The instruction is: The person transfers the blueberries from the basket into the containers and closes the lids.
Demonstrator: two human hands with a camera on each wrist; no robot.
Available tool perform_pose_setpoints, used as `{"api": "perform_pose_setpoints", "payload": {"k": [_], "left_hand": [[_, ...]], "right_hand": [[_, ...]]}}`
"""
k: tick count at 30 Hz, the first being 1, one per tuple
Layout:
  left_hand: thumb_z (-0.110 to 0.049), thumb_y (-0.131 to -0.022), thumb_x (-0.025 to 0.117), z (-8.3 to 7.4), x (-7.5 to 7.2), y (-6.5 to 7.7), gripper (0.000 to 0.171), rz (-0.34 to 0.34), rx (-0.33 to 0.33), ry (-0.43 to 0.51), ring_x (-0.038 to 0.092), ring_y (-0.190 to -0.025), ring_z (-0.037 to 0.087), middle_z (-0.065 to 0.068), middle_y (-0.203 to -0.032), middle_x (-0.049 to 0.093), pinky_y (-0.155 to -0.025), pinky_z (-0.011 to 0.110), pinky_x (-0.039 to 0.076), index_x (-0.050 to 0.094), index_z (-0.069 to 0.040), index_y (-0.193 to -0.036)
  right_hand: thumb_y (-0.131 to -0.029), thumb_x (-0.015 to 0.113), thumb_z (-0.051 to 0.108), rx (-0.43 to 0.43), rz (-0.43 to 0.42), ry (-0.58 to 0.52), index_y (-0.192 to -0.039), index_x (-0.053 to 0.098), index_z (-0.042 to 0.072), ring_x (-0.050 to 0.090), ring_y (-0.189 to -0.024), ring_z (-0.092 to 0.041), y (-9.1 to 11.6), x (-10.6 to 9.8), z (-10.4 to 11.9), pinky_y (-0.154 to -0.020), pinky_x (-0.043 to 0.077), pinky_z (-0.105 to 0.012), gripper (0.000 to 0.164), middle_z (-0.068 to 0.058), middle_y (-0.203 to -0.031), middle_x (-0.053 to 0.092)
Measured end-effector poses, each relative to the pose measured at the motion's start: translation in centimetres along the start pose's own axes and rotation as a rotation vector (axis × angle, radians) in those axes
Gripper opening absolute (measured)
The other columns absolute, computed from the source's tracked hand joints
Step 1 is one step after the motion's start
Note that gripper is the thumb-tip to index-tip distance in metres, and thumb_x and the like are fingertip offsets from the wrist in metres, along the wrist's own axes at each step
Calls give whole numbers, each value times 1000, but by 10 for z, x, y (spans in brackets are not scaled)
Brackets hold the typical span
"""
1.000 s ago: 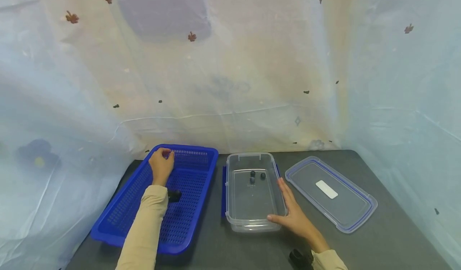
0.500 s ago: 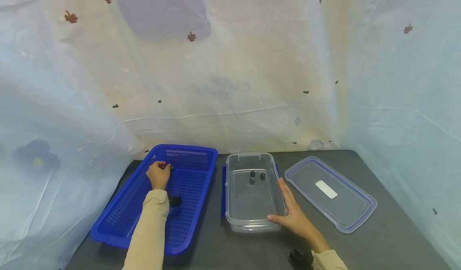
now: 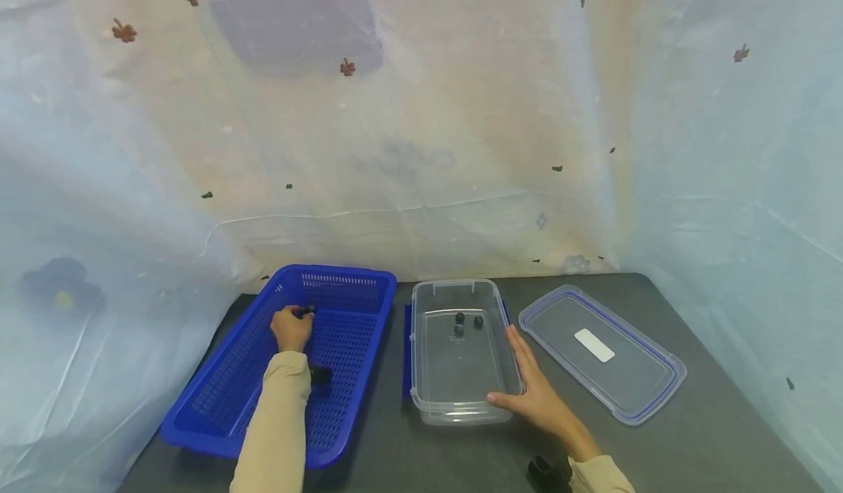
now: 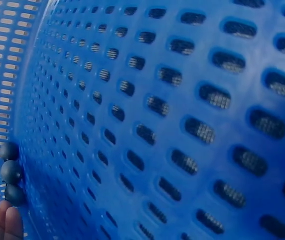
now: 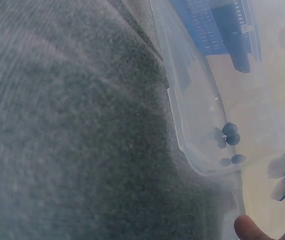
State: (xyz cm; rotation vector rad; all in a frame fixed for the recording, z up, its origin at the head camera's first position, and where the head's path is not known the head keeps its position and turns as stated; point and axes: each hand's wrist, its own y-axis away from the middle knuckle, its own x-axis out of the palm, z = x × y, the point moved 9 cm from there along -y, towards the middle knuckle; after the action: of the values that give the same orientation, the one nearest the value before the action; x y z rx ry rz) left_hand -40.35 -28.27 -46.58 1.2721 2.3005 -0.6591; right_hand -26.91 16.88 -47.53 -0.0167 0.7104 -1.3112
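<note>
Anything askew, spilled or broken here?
Nothing looks wrong. The clear lid lies at an angle beside the open container, but that reads as set aside. Three dark balls sit inside the container, and three more in the blue basket. I see no spill or damage.

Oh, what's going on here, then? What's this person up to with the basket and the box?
A person has their left hand down in a blue plastic basket, the fingers close to three small dark balls at its far end. Their right hand rests against the side of a clear plastic container, which stands open with three more dark balls inside. Its likely lid lies on the dark table to the right.
</note>
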Motion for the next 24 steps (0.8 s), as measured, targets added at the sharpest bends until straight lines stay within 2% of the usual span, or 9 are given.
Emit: {"api": "perform_pose_setpoints", "payload": {"k": [6,11,14,19,24], "left_hand": [[-2,-85,65,0,5,1,39,58,20,-87,39,-115,51,39,-113,51,-103,54,23,56,21,-116],[-2,-85,64,2,9,-1,39,69,34,-116,38,-115,49,39,-112,52,-100,55,24,56,21,-116],[-1,-85,64,3,11,-1,39,69,16,-117,38,-115,50,38,-112,51,-100,56,25,56,20,-116],[1,-84,63,9,15,-2,37,62,-53,-85,37,-115,54,38,-117,43,-101,58,27,56,19,-116],[1,-83,63,15,19,-2,38,48,-60,-75,37,-114,55,38,-118,40,-100,60,30,55,18,-116]], "right_hand": [[-73,83,24,-8,6,8,-155,9,3,5,-142,-46,-1,0,0,-99,12,-74,113,-12,-161,2],[-72,83,25,-10,1,19,-154,9,2,6,-142,-46,-2,-1,2,-99,13,-74,113,-13,-161,3],[-73,83,25,-1,4,10,-155,9,3,5,-142,-46,-2,-1,2,-99,13,-74,113,-12,-161,2],[-73,82,24,6,12,-8,-155,8,4,4,-141,-47,-1,0,2,-97,13,-76,112,-11,-161,1],[-73,83,23,-4,3,-1,-155,9,3,5,-141,-47,0,0,1,-97,14,-76,112,-11,-161,2]]}}
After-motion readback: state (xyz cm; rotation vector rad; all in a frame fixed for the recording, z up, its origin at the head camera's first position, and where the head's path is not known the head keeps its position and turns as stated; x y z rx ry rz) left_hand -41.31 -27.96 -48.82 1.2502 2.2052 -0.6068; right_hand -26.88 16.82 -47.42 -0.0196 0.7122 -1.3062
